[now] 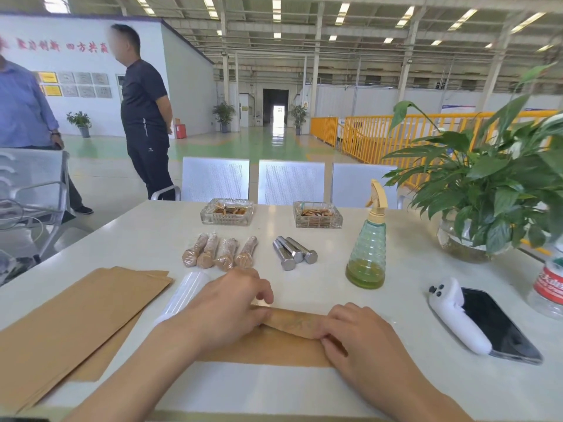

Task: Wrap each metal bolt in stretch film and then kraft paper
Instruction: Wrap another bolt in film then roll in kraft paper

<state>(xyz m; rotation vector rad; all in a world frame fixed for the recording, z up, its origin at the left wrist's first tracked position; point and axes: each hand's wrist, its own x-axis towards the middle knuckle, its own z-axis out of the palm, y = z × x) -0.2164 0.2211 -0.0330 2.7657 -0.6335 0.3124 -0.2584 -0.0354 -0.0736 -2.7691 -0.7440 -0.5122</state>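
Brown paper (76, 324) on a white desk (304, 391). Silver bolts (294, 252). A green ribbed bottle (367, 254) with a tan sprayer. A black phone (499, 327), yellow railings (380, 132), red-labelled bottle (548, 287).

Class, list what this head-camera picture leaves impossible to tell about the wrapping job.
Head view only:
- Whether a bolt is inside the brown kraft paper roll: paper, the left hand and the right hand cover it.
- Stack of brown kraft sheets: cut off at the left edge.
- Clear stretch film roll: near end behind the left wrist.

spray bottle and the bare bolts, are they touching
Apart. The head view shows a bare strip of white table between the green spray bottle and the three unwrapped metal bolts.
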